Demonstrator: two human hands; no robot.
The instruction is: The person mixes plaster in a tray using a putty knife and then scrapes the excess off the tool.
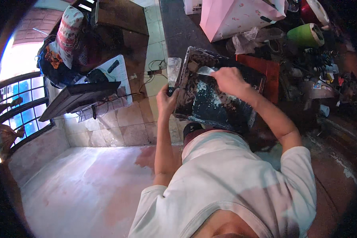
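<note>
A dark rectangular tray (198,113), its inside smeared with brown and pale, crusty residue, lies tilted in front of my body. My right hand (230,80) is closed over it, and a pale metal scraper blade (204,70) juts from the fingers against the residue near the far left part. The scraper's handle is hidden in my fist. At the tray's left edge, my left hand (166,100) grips a wide-bladed putty knife (174,71) by its black handle, blade pointing away from me. That hand is right against the rim; whether it also supports the tray, I cannot tell.
Beyond the tray is a dark tabletop (178,29) with a pink paper bag (242,18), a crumpled plastic bag (246,41) and a green container (304,36). A reddish board (265,75) is to the right. At left stand a monitor-like panel (81,99) and cables (150,75).
</note>
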